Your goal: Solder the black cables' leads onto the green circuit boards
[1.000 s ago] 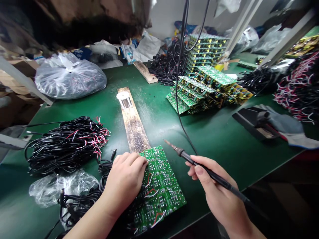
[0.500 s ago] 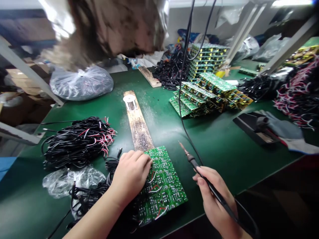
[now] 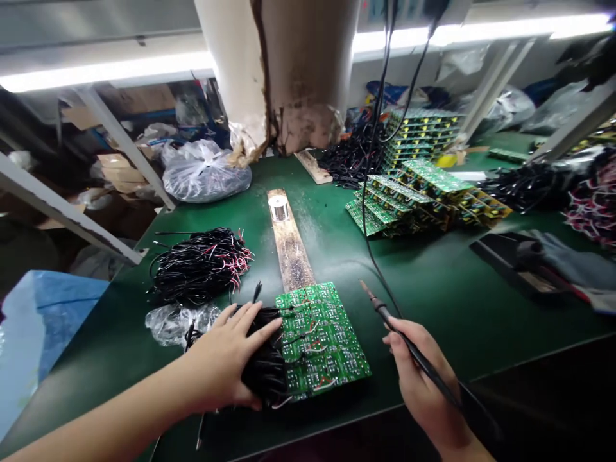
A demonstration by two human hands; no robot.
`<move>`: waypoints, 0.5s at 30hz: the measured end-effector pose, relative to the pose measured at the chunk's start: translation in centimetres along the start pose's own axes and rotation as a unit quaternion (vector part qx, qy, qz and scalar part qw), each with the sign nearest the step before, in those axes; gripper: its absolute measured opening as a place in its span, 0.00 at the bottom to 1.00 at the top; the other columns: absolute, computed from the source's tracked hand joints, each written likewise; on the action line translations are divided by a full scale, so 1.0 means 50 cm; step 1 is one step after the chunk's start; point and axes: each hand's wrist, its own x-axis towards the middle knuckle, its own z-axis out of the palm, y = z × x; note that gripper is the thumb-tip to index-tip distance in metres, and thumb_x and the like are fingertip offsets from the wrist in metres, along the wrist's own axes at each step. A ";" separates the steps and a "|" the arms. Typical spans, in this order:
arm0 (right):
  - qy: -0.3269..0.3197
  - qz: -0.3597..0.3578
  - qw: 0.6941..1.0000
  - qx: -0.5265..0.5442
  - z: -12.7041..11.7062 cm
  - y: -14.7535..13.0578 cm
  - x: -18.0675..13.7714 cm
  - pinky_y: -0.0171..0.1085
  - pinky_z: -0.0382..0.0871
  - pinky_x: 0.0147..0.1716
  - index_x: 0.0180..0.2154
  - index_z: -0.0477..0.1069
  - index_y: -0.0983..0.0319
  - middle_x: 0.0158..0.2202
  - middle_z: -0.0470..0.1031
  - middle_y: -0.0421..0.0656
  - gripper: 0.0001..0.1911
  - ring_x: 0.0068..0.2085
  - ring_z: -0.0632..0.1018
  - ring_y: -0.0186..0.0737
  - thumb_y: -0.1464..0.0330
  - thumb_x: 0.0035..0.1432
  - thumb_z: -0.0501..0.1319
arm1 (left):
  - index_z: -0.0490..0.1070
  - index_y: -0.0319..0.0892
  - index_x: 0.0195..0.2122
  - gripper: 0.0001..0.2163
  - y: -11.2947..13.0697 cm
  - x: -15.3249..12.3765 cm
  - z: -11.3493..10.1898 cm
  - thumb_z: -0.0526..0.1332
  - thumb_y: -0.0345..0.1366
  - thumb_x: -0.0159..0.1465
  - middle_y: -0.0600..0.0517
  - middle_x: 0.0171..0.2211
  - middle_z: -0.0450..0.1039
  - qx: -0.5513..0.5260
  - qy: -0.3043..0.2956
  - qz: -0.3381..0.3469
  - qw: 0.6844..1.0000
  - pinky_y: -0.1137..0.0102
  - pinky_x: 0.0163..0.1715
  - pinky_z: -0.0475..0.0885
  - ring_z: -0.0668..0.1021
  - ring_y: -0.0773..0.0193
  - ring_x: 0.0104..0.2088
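Observation:
My left hand (image 3: 231, 359) lies with fingers spread over a bundle of black cables (image 3: 267, 366) at the left edge of a green circuit board panel (image 3: 332, 343). Red and white wire ends from the cables reach onto the panel. In my right hand (image 3: 421, 375) is a soldering iron (image 3: 385, 312), held like a pen, its tip pointing up and left, right of the panel and apart from it. Beyond the panel, a solder spool (image 3: 278, 208) stands on a scorched wooden strip (image 3: 292, 253).
A pile of black cables (image 3: 197, 266) and a crumpled plastic bag (image 3: 180, 323) lie at left. Stacked circuit boards (image 3: 409, 192) stand at the back right. A glove (image 3: 572, 260) rests by a black tray (image 3: 510, 263). A wide duct (image 3: 308, 70) hangs overhead.
My left hand has left the panel's upper left edge and moved down and left, opening over the cables. The view has tilted up and turned left. My right hand still holds the iron.

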 end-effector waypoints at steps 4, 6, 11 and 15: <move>0.009 -0.003 1.000 -0.007 0.001 -0.006 0.002 0.47 0.76 0.50 0.54 0.73 0.57 0.47 0.78 0.46 0.13 0.46 0.81 0.46 0.66 0.69 0.59 | 0.64 0.53 0.66 0.42 -0.007 0.016 -0.033 0.72 0.41 0.48 0.39 0.62 0.67 0.010 0.063 0.040 0.997 0.44 0.63 0.61 0.71 0.38 0.61; 0.016 -0.003 1.000 -0.010 0.001 -0.009 0.003 0.47 0.76 0.50 0.53 0.73 0.58 0.46 0.79 0.46 0.13 0.46 0.81 0.46 0.65 0.69 0.59 | 0.68 0.51 0.63 0.36 -0.005 0.025 -0.047 0.70 0.35 0.50 0.40 0.56 0.71 0.013 0.063 0.054 0.996 0.49 0.57 0.69 0.75 0.43 0.54; 0.026 0.001 1.000 -0.011 -0.001 -0.005 0.002 0.46 0.77 0.48 0.52 0.74 0.59 0.46 0.79 0.46 0.13 0.44 0.82 0.46 0.62 0.70 0.59 | 0.72 0.50 0.58 0.29 0.009 0.067 -0.106 0.67 0.34 0.52 0.47 0.42 0.77 0.010 0.025 0.072 0.997 0.63 0.36 0.74 0.80 0.53 0.37; 0.038 0.008 0.999 -0.005 -0.003 0.002 -0.002 0.45 0.78 0.43 0.51 0.74 0.59 0.43 0.80 0.46 0.15 0.39 0.83 0.45 0.60 0.69 0.59 | 0.72 0.55 0.57 0.29 0.020 0.079 -0.222 0.67 0.34 0.52 0.51 0.40 0.78 0.019 0.044 0.064 0.997 0.66 0.33 0.72 0.80 0.55 0.36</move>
